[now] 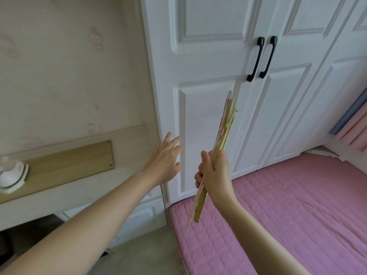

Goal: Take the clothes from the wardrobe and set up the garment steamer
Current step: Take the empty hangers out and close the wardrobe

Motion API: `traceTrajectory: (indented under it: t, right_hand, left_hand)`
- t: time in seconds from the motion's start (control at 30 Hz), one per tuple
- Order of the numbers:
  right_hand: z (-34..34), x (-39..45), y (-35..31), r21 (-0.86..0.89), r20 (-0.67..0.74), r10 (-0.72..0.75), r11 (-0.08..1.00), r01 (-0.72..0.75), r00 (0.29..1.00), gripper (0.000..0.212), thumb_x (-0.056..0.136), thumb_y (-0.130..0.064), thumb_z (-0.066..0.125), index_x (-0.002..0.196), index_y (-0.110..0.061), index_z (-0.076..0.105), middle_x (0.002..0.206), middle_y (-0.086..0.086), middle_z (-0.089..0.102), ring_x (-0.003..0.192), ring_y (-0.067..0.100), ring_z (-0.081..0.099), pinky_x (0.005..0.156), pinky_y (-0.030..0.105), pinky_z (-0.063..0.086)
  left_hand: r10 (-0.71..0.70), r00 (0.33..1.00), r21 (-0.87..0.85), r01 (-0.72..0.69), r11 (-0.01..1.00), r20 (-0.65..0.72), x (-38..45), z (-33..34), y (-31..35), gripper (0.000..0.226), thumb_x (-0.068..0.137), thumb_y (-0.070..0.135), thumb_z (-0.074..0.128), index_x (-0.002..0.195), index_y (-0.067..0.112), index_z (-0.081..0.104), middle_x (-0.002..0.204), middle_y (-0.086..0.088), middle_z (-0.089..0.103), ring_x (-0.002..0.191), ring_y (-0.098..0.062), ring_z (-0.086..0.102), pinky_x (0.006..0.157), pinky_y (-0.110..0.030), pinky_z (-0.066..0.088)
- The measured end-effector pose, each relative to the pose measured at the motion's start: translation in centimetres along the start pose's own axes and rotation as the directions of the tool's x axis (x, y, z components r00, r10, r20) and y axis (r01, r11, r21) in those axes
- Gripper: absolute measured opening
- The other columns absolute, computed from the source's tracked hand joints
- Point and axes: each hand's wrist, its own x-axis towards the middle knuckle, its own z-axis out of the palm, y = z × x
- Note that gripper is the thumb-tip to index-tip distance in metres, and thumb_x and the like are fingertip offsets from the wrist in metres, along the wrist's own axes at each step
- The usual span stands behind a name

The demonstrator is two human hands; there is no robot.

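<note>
The white wardrobe [210, 62] fills the upper middle, its panelled doors closed, with two black handles [262, 58] side by side. My right hand [215, 171] grips a flat bundle of green and pink clothes hangers [224, 135], seen edge-on and tilted up toward the doors. My left hand [165, 159] reaches forward with fingers spread, close to the lower panel of the left door; whether it touches the door cannot be told. A small white garment steamer [11, 173] stands on the desk at the far left.
A bed with a pink quilted cover [288, 211] lies against the wardrobe's base at the right. A pale desk top [65, 187] with a wooden back panel is at the left, under patterned wallpaper. Pink curtains [357, 124] hang at the far right.
</note>
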Motion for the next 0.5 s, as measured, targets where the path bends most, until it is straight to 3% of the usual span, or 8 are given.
traceTrajectory:
  t: [0.13,0.23,0.3,0.4,0.43,0.5]
  right_hand:
    - [3.6,-5.8,-0.4,0.034,0.075,0.04,0.999,-0.043,0.996,0.026,0.101,-0.029,0.042,0.082,-0.015,0.033,0.064,0.008,0.036,0.054,0.022,0.037,0.048,0.033,0.041]
    - [6.3,-9.6,-0.5,0.067,0.151,0.057,0.995,-0.068,0.987,0.026,0.102,-0.026,0.041,0.081,-0.014,0.033,0.056,-0.001,0.036,0.042,0.017,0.037,0.042,0.029,0.038]
    - [7.9,-11.7,-0.5,0.07,0.225,0.057,0.995,-0.074,0.973,0.025,0.103,-0.024,0.039,0.081,-0.013,0.033,0.055,0.001,0.038,0.039,0.017,0.039,0.041,0.029,0.039]
    - [10.1,-14.2,-0.5,0.084,0.331,0.053,0.993,-0.086,0.942,0.023,0.103,-0.023,0.038,0.084,-0.01,0.038,0.053,0.003,0.04,0.038,0.021,0.041,0.039,0.031,0.041]
    - [10.8,-14.9,-0.5,0.094,0.363,0.051,0.991,-0.091,0.93,0.024,0.103,-0.023,0.038,0.084,-0.009,0.04,0.051,0.002,0.039,0.037,0.021,0.04,0.039,0.03,0.04]
    - [12.2,-16.3,-0.6,0.119,0.422,0.043,0.988,-0.103,0.906,0.024,0.103,-0.022,0.037,0.084,-0.008,0.042,0.049,0.002,0.039,0.036,0.02,0.039,0.039,0.029,0.039]
  left_hand:
    - [-0.033,0.998,-0.185,0.041,0.982,0.046,-6.6,1.7,-2.0,0.053,0.098,0.028,0.047,0.147,0.014,0.036,0.161,-0.002,0.016,0.149,-0.02,-0.005,0.118,-0.04,0.002]
    - [-0.162,0.981,-0.469,0.196,0.861,0.111,-11.0,1.8,-3.1,0.051,0.1,0.035,0.045,0.146,0.015,0.037,0.158,0.001,0.024,0.149,-0.017,0.008,0.12,-0.036,0.011]
    - [-0.262,0.942,-0.666,0.333,0.668,0.209,-13.6,1.7,-3.9,0.051,0.1,0.043,0.042,0.143,0.018,0.041,0.148,0.006,0.04,0.141,-0.012,0.03,0.117,-0.035,0.024]
    - [-0.276,0.907,-0.856,0.4,0.327,0.318,-17.1,1.2,-4.9,0.055,0.099,0.053,0.037,0.128,0.01,0.055,0.113,0.001,0.063,0.107,-0.013,0.059,0.103,-0.043,0.043]
    - [-0.264,0.9,-0.895,0.402,0.196,0.346,-18.1,1.0,-5.2,0.056,0.101,0.051,0.034,0.126,0.006,0.056,0.109,-0.006,0.067,0.102,-0.019,0.063,0.098,-0.044,0.047]
    - [-0.306,0.856,-0.908,0.412,-0.078,0.416,-19.9,0.7,-5.7,0.055,0.103,0.044,0.032,0.132,0.001,0.051,0.126,-0.025,0.059,0.116,-0.037,0.057,0.097,-0.049,0.046]
